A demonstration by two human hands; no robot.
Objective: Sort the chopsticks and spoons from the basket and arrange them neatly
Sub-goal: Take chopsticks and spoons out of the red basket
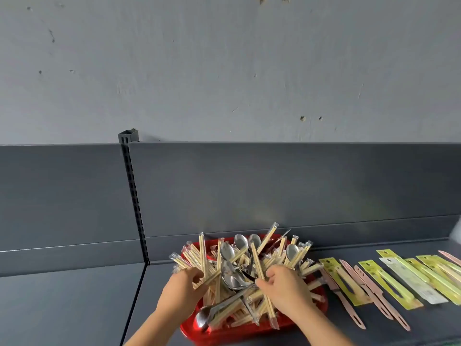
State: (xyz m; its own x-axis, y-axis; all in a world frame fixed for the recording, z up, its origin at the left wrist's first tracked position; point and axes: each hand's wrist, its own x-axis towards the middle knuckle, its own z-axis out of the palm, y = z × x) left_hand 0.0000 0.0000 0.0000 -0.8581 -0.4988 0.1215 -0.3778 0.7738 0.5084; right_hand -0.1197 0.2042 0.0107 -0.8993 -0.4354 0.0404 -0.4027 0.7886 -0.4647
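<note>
Wrapped chopsticks (pixel 197 258) and steel spoons (pixel 227 250) lie heaped in the red basket (pixel 224 337), where the left hand (pixel 183 288) and right hand (pixel 284 285) each curl fingers round a chopstick pair, yellow packets (pixel 389 283) lying right of the right-hand grip.

Noted: basket (pixel 224 337) red; chopsticks (pixel 257 260) among the fingers (pixel 272 273) pale tan, clear-wrapped; spoons (pixel 227 250) silver. Right of the fingers, packets (pixel 389 283) yellow-green, knives (pixel 381 303) pink; shelf (pixel 74 308) dark grey.
</note>
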